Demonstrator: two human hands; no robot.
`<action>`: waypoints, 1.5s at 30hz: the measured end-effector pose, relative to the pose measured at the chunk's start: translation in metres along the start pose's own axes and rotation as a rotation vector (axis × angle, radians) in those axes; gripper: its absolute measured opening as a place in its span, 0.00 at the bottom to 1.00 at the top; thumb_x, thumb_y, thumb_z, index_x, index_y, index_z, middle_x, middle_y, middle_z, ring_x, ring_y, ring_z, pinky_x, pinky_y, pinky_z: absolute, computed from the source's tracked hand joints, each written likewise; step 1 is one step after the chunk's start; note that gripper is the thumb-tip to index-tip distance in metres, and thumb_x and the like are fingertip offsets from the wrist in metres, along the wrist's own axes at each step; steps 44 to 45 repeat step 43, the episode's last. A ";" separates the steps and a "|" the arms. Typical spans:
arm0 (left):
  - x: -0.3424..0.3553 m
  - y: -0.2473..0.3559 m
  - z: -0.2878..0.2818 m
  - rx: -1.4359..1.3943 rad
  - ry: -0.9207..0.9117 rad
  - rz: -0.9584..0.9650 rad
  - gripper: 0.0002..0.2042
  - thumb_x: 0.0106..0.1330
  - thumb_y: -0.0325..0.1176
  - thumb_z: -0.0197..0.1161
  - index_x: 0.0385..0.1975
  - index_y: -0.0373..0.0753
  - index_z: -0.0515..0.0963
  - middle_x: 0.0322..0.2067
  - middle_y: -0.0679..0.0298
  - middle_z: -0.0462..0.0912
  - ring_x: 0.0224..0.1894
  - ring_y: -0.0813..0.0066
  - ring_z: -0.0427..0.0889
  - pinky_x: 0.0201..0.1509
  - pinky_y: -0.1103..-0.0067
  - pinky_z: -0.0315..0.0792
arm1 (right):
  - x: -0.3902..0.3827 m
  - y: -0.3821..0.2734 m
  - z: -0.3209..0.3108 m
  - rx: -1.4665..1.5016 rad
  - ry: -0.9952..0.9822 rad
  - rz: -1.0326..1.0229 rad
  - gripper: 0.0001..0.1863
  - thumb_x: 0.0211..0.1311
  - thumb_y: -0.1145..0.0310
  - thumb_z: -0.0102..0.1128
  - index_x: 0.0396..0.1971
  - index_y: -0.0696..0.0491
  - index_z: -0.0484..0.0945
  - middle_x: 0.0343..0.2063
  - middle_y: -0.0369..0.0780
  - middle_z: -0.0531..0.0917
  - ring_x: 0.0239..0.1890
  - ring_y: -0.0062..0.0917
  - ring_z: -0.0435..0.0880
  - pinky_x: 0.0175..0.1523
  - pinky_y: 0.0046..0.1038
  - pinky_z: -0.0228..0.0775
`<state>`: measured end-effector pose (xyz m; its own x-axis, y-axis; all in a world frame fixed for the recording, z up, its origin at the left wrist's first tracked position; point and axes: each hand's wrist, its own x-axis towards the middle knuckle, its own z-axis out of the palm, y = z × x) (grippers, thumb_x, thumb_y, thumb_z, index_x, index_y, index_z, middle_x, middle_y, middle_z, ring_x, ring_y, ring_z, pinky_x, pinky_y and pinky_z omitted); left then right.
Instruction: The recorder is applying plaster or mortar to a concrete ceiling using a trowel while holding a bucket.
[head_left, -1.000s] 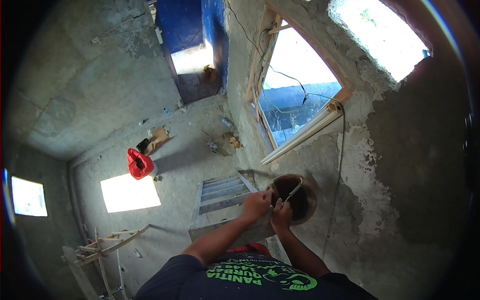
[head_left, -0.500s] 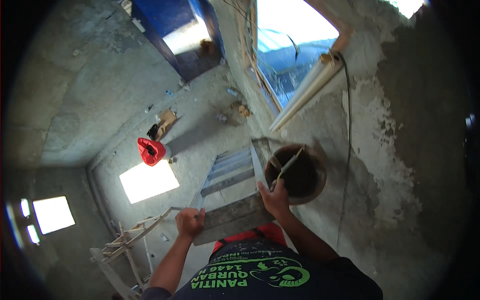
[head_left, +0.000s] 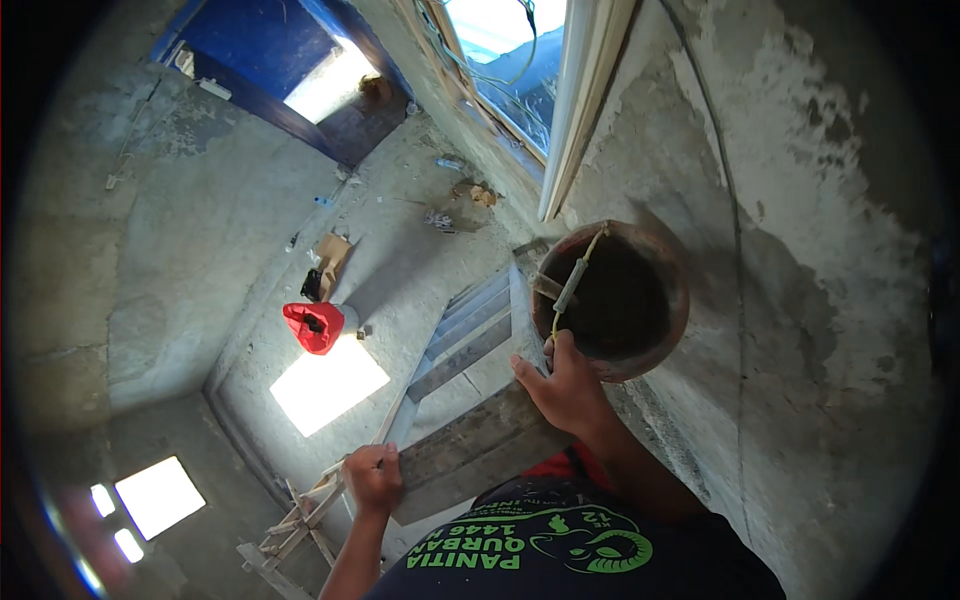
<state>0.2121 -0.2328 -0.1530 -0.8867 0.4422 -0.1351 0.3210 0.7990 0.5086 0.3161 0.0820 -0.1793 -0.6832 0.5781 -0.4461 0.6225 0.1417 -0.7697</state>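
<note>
My left hand (head_left: 373, 478) is closed around the left side of a metal stepladder (head_left: 463, 377), near its broad, dirty top step. At the opposite side, my right hand (head_left: 568, 388) is closed at the ladder's right rail, with the wire handle of a round bucket (head_left: 682, 290) running into its fingers. The bucket is reddish brown at the rim and hangs just right of the ladder, dark inside. A pale sleeve grip sits midway along its handle, and a stick-like piece lies at the left rim. What fills the bucket is too dark to tell.
A rough cement wall (head_left: 800, 380) with a hanging cable stands close on my right. Pale pipes (head_left: 582, 110) lean by the window opening. On the floor below are a red bag-like thing (head_left: 313, 328) on a white bucket, cardboard (head_left: 332, 262) and a wooden frame (head_left: 300, 530).
The view has turned and shifted. The bucket looks larger and sits higher and further right in the picture. Both hands keep their hold on the ladder, the right also on the bucket handle.
</note>
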 end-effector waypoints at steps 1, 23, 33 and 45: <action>0.001 0.003 -0.005 0.035 -0.040 -0.003 0.18 0.65 0.38 0.63 0.16 0.32 0.78 0.16 0.49 0.76 0.20 0.50 0.77 0.29 0.63 0.68 | 0.000 0.000 -0.002 0.003 0.007 -0.002 0.33 0.65 0.43 0.66 0.41 0.61 0.67 0.36 0.56 0.80 0.41 0.48 0.83 0.48 0.44 0.72; -0.001 0.020 -0.008 0.135 0.156 0.035 0.25 0.73 0.50 0.57 0.22 0.33 0.81 0.22 0.42 0.80 0.30 0.40 0.82 0.36 0.55 0.71 | 0.042 0.004 -0.002 0.010 0.166 -0.479 0.25 0.66 0.47 0.66 0.34 0.57 0.73 0.27 0.40 0.77 0.30 0.25 0.75 0.40 0.32 0.69; -0.010 0.006 0.007 0.218 0.257 0.045 0.24 0.69 0.51 0.60 0.23 0.32 0.84 0.23 0.42 0.81 0.31 0.40 0.84 0.39 0.55 0.73 | 0.045 0.031 0.020 0.333 0.078 -0.448 0.18 0.66 0.57 0.71 0.33 0.54 0.73 0.29 0.31 0.76 0.32 0.16 0.73 0.40 0.24 0.66; -0.040 0.007 -0.001 0.219 0.231 -0.125 0.24 0.68 0.50 0.62 0.18 0.34 0.79 0.21 0.43 0.79 0.30 0.42 0.82 0.38 0.55 0.71 | 0.058 0.058 0.050 0.811 -0.271 -0.526 0.06 0.68 0.70 0.67 0.37 0.53 0.77 0.36 0.32 0.82 0.40 0.14 0.79 0.47 0.22 0.71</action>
